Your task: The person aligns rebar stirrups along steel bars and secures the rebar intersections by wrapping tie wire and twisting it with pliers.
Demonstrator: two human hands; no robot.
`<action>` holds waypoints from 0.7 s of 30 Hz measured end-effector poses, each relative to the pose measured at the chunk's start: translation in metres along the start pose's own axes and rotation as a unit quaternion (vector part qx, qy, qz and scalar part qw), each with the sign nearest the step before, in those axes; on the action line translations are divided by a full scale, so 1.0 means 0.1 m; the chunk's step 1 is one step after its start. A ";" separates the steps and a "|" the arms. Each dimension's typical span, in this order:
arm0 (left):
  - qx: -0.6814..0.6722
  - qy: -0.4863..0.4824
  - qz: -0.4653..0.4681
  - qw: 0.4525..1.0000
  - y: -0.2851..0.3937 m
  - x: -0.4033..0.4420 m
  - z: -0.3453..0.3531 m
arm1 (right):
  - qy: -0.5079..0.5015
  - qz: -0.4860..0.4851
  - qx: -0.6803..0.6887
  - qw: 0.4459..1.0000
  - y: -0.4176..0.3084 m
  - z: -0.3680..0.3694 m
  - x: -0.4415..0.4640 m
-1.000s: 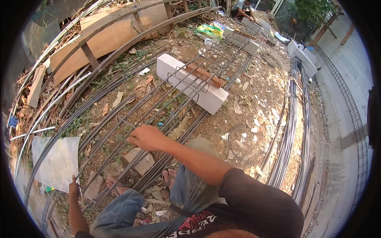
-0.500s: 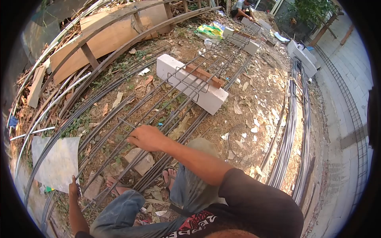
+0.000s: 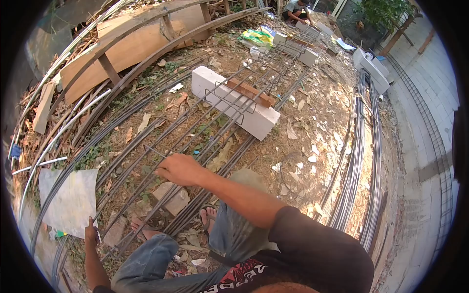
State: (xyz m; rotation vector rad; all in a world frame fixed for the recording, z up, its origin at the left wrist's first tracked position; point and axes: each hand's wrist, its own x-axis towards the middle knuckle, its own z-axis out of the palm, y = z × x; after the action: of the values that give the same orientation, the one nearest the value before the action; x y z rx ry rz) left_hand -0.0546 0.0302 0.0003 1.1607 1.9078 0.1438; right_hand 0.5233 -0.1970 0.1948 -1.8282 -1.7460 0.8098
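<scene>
A long rebar cage (image 3: 195, 128) of steel bars with crosswise stirrups runs from beside my legs away over the ground. My right hand (image 3: 180, 169) is closed over the near part of the cage, gripping a crosswise steel stirrup (image 3: 155, 151) whose far end sticks out past the fingers. At lower left, my left hand (image 3: 92, 230) is closed around the near end of a steel bar (image 3: 101, 211), beside a pale sheet (image 3: 68, 201). Fingertips of both hands are partly hidden. Farther along, the cage rests on a white block (image 3: 237, 105) with a reddish-brown piece (image 3: 250, 93) on top.
Bundles of steel bars (image 3: 359, 161) lie on the right, beside a paved strip (image 3: 420, 195). Curved timber (image 3: 161, 46) and boards are piled at upper left. Another person (image 3: 295, 12) crouches at the far end. A broken slab (image 3: 172, 198) lies near my feet.
Both hands keep almost the same place and grip. The view has shifted very slightly; the cage and blocks have not visibly moved.
</scene>
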 end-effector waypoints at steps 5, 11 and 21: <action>-0.007 -0.007 0.003 1.000 -0.01 0.01 -0.01 | 0.004 -0.003 -0.003 1.000 -0.01 0.00 -0.01; -0.001 -0.002 0.009 1.000 -0.02 0.03 0.00 | 0.008 -0.008 -0.009 1.000 0.00 0.02 0.00; -0.002 0.002 0.005 1.000 -0.02 0.02 0.00 | 0.004 -0.006 -0.011 1.000 0.00 0.03 0.00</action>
State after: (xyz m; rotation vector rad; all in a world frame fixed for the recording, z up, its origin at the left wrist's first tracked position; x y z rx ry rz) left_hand -0.0564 0.0311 -0.0018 1.1672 1.9041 0.1547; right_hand 0.5211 -0.1968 0.1922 -1.8302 -1.7662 0.7811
